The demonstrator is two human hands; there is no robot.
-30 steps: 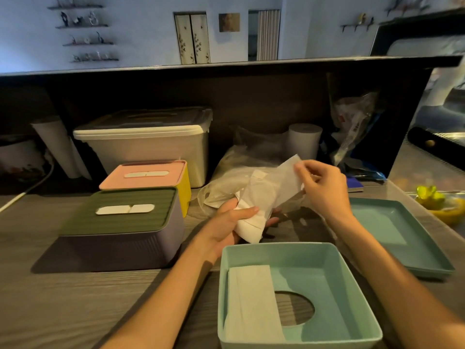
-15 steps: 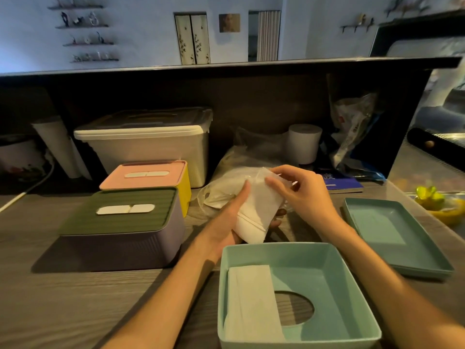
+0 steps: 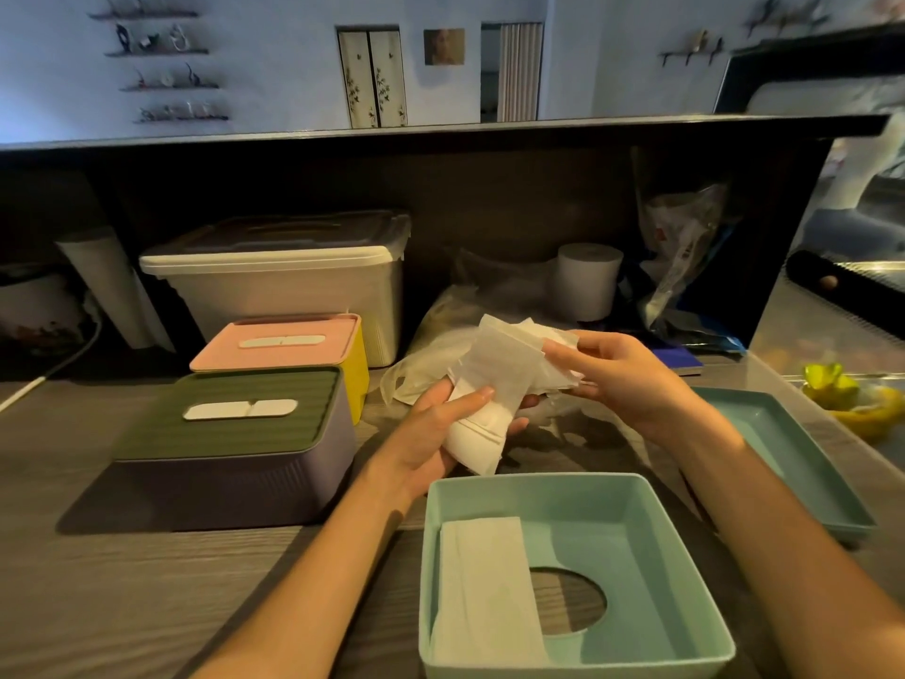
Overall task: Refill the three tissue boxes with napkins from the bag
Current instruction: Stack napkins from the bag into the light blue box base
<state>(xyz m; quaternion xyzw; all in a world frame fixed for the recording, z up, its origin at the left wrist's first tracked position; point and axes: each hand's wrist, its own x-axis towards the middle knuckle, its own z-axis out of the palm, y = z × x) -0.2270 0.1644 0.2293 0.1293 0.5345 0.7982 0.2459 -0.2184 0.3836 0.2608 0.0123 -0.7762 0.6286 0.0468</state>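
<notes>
Head view, what are the hands doing?
— Left hand grips a bunch of white napkins, fingers curled round its lower end; right hand pinches the upper sheets.

Where are the boxes?
— An open teal tissue box sits nearest on the wooden surface, folded napkins along its left side. Its teal lid lies to the right. Two closed boxes, green-lidded and pink-lidded, stand left. The clear plastic bag lies behind the hands.
</notes>
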